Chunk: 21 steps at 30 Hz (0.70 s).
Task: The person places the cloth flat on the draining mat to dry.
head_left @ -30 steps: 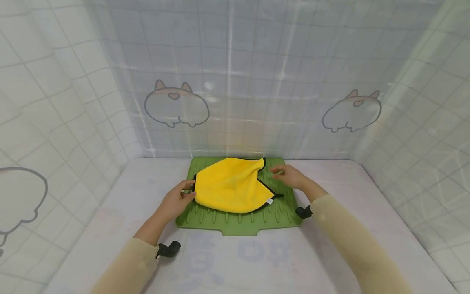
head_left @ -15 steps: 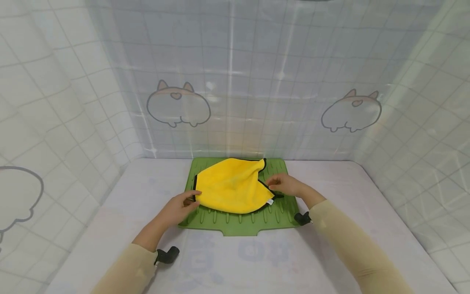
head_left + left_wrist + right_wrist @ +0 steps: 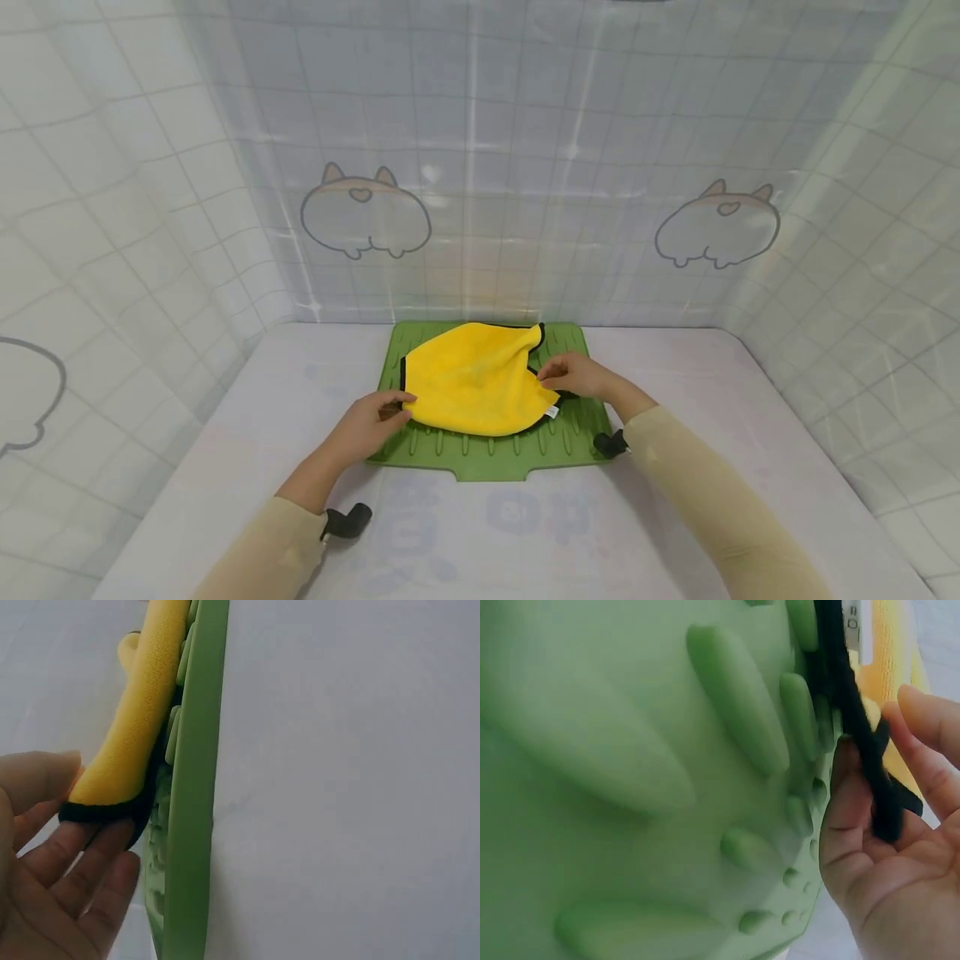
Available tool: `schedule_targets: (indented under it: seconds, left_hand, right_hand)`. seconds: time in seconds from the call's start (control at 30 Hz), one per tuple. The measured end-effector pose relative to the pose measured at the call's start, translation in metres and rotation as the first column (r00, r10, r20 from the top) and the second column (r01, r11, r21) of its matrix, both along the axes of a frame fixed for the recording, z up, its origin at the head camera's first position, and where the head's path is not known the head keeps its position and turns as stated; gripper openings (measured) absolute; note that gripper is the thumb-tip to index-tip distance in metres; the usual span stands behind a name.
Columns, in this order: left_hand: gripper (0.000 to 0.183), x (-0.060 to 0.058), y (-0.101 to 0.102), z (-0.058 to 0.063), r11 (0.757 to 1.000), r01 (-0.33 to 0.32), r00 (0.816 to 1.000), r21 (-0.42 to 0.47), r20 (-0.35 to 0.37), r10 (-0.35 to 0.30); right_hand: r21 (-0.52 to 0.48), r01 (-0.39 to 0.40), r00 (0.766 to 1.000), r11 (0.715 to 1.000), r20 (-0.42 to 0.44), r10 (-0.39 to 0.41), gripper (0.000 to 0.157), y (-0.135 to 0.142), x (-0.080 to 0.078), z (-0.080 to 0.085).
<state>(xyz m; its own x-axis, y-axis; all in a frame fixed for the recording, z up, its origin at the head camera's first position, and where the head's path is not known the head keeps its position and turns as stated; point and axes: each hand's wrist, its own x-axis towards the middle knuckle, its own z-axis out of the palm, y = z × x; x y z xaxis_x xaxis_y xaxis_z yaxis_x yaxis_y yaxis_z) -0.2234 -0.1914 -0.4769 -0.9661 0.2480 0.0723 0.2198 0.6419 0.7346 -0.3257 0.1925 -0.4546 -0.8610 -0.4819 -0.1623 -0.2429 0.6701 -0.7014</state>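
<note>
A yellow microfibre cloth [image 3: 472, 375] with black edging and a small white tag [image 3: 552, 412] lies rumpled over a green ridged draining mat [image 3: 491, 471]. My left hand [image 3: 366, 427] pinches the cloth's left end; in the left wrist view, the thumb is over the black edging [image 3: 101, 811] and the fingers are under it. At the right side, my right hand [image 3: 581, 375] grips the cloth near its notched edge. Its fingers reach beneath the black border [image 3: 862, 727] in the right wrist view, with the thumb above.
The mat lies on a white covered table [image 3: 645, 517] against the back curtain [image 3: 495, 208], which carries cartoon animal prints. Similar panels stand to the left and right. A black wrist mount [image 3: 348, 522] sticks out from the left sleeve, another [image 3: 611, 444] from the right.
My right hand has come left and down from beside the cloth onto its right edge and now grips it. My left hand has slid slightly lower and right along the left end.
</note>
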Motion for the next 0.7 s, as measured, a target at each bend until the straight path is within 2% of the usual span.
schedule_targets:
  seconds: [0.17, 0.43, 0.57, 0.7]
  left_hand:
    - [0.026, -0.003, 0.004, 0.002, 0.999, -0.043, 0.999, 0.032, -0.02, 0.044]
    - [0.034, -0.008, 0.008, 0.005, 0.996, -0.072, 0.989, 0.044, -0.125, 0.077]
    - [0.039, -0.008, 0.009, 0.006, 0.997, -0.068, 0.989, 0.036, -0.129, 0.073]
    - [0.045, -0.01, 0.009, 0.006, 0.996, -0.076, 0.99, 0.045, -0.112, 0.08]
  right_hand:
    - [-0.01, 0.003, 0.999, 1.0, -0.034, -0.004, 0.014, -0.004, 0.0, -0.004]
    - [0.029, 0.046, 0.998, 0.999, -0.051, -0.044, 0.017, -0.001, 0.0, -0.001]
    - [0.022, 0.074, 0.996, 0.997, -0.051, -0.073, 0.022, 0.009, 0.001, 0.0]
    - [-0.02, 0.079, 0.997, 0.997, -0.01, -0.08, 0.029, 0.021, 0.004, 0.003]
